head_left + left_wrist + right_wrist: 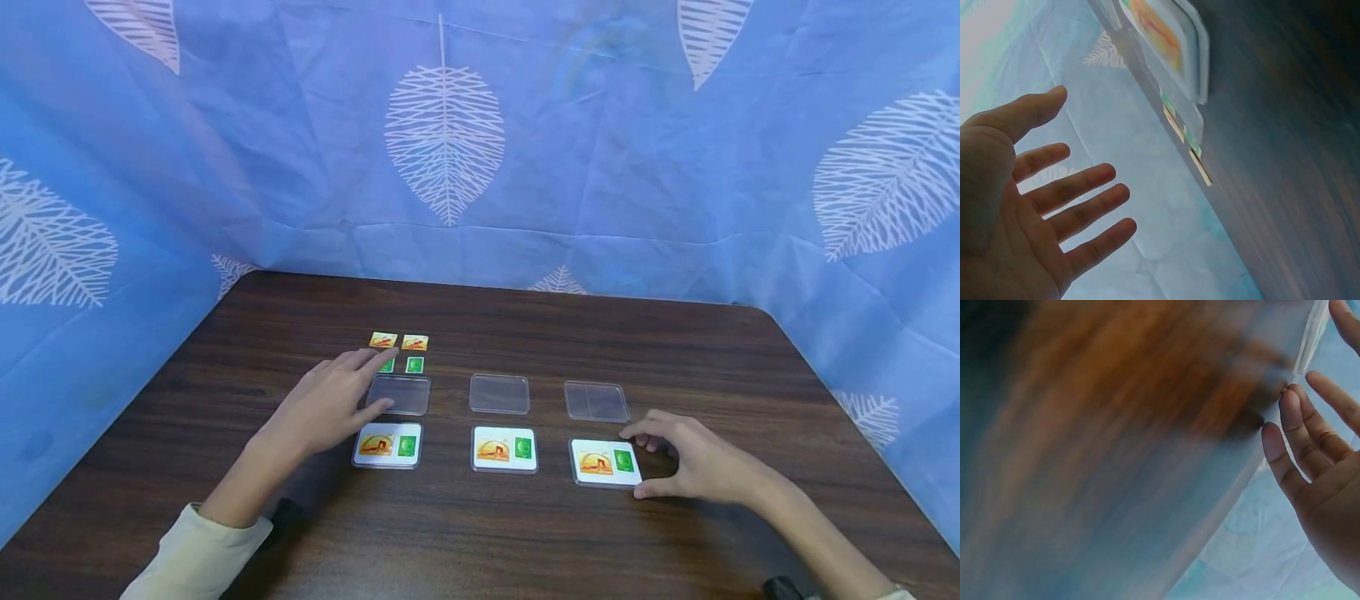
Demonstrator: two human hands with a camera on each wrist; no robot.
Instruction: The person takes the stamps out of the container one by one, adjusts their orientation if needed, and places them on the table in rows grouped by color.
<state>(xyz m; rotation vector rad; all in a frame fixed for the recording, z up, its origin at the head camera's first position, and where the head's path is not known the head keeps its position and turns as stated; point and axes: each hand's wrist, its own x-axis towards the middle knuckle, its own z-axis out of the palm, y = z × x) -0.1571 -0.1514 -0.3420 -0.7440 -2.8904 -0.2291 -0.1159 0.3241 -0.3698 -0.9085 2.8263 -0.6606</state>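
Note:
My right hand [693, 458] holds a clear plastic case [596, 479] at its right end, thumb at the near corner and forefinger at the far corner. The case lies on the table with a white insert bearing an orange picture and a green one. In the right wrist view the right hand's fingers [1294, 415] are fairly straight beside the case's thin edge [1311, 337]. My left hand [330, 404] is spread over the left clear lid [408, 396]. Its forefinger partly hides a small green stamp [387, 366]. The left palm [1022, 231] faces its wrist camera with nothing in it.
Two similar filled cases lie at the left [386, 461] and the middle [503, 467]. Two more clear lids, middle [498, 394] and right [597, 402], lie behind them. Two orange stamps [383, 340] and another green stamp [415, 365] lie at the back left. A blue leaf-patterned curtain [562, 167] surrounds the table.

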